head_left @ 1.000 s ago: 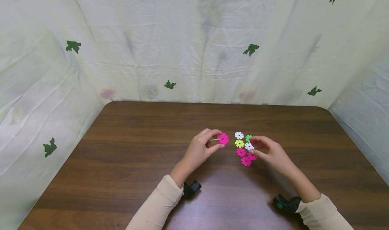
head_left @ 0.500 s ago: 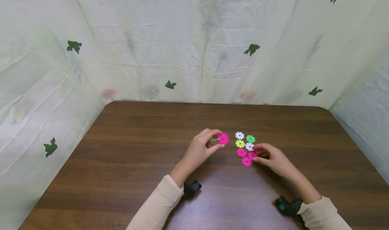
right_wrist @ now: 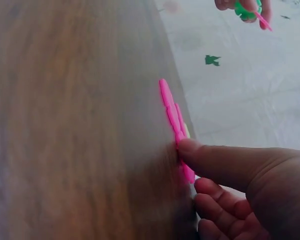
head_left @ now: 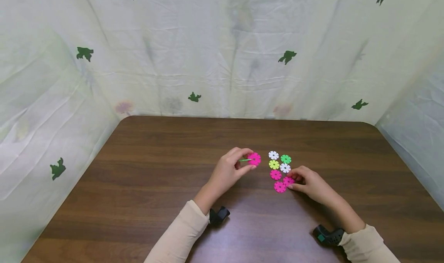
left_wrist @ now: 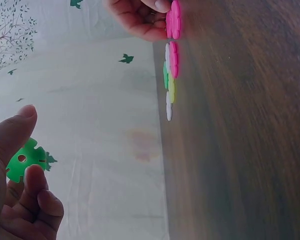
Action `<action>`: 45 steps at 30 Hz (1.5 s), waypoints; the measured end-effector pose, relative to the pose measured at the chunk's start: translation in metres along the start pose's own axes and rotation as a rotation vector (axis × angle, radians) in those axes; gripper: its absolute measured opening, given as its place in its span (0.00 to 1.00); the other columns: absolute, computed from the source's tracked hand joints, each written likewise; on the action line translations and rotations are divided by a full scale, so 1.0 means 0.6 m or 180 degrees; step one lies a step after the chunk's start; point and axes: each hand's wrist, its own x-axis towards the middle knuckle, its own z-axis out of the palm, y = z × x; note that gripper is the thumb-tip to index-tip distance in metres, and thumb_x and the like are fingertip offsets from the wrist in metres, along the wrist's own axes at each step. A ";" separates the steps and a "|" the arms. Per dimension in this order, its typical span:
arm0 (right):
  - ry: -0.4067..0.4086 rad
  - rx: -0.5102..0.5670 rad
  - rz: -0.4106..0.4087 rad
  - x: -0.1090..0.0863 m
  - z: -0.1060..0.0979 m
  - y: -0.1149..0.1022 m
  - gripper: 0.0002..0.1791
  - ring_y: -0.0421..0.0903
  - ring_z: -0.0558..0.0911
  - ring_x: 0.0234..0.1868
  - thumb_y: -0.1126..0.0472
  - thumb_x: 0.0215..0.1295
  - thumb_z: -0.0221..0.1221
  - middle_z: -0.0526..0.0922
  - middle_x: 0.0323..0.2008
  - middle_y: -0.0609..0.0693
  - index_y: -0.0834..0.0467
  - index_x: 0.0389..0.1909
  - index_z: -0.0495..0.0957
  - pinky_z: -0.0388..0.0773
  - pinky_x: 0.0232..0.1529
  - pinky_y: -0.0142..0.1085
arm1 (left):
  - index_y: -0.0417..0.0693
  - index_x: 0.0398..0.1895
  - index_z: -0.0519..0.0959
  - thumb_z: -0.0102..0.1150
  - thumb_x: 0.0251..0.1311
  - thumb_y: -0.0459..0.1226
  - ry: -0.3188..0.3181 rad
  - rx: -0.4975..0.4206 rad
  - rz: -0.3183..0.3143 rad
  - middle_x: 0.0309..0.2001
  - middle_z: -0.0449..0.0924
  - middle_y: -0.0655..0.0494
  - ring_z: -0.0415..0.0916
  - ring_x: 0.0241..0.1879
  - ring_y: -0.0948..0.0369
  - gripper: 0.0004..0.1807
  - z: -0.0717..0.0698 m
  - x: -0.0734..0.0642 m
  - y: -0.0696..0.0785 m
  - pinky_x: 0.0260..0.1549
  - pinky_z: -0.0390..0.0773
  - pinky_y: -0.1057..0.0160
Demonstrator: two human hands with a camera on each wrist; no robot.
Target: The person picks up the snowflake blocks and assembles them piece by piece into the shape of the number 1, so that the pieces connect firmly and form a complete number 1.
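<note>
2 of 4 pink discs [head_left: 278, 185] slid nearer you; R hand [head_left: 310, 184] pinches 1, L hand [head_left: 229, 166] holds 1 pink [head_left: 257, 156] + 1 part-hid green [left_wrist: 33, 156].

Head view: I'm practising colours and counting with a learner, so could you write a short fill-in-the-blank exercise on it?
The left hand holds a pink disc and a ____ disc.
With its thumb, the right hand touches a ____ disc.
On the table lie ____ white discs.

Missing words: green; pink; two.

Discs [head_left: 278, 174] lie in two columns on the table [head_left: 173, 170]; cloth [head_left: 208, 62] behind.
</note>
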 end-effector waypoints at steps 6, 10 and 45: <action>-0.0194 0.0112 0.0150 -0.001 -0.005 -0.006 0.14 0.42 0.71 0.29 0.63 0.51 0.64 0.71 0.27 0.45 0.55 0.37 0.71 0.70 0.29 0.32 | 0.45 0.42 0.77 0.68 0.46 0.36 0.0006 -0.0010 0.0010 0.33 0.73 0.60 0.59 0.19 0.71 0.18 -0.002 0.000 -0.001 0.19 0.65 0.75; -0.0241 0.0233 0.0095 0.000 -0.009 -0.009 0.13 0.41 0.73 0.29 0.65 0.54 0.62 0.73 0.28 0.44 0.55 0.39 0.72 0.72 0.30 0.32 | 0.45 0.42 0.77 0.68 0.46 0.36 0.0013 -0.0033 0.0003 0.33 0.73 0.60 0.60 0.19 0.71 0.18 -0.003 0.000 -0.001 0.19 0.65 0.75; 0.0370 0.0645 -0.0498 0.060 -0.031 -0.119 0.10 0.41 0.76 0.29 0.69 0.52 0.62 0.77 0.29 0.43 0.55 0.34 0.76 0.75 0.29 0.37 | 0.44 0.39 0.77 0.68 0.45 0.36 -0.0144 -0.0023 -0.0051 0.31 0.74 0.59 0.65 0.20 0.65 0.16 0.000 0.000 0.006 0.20 0.68 0.74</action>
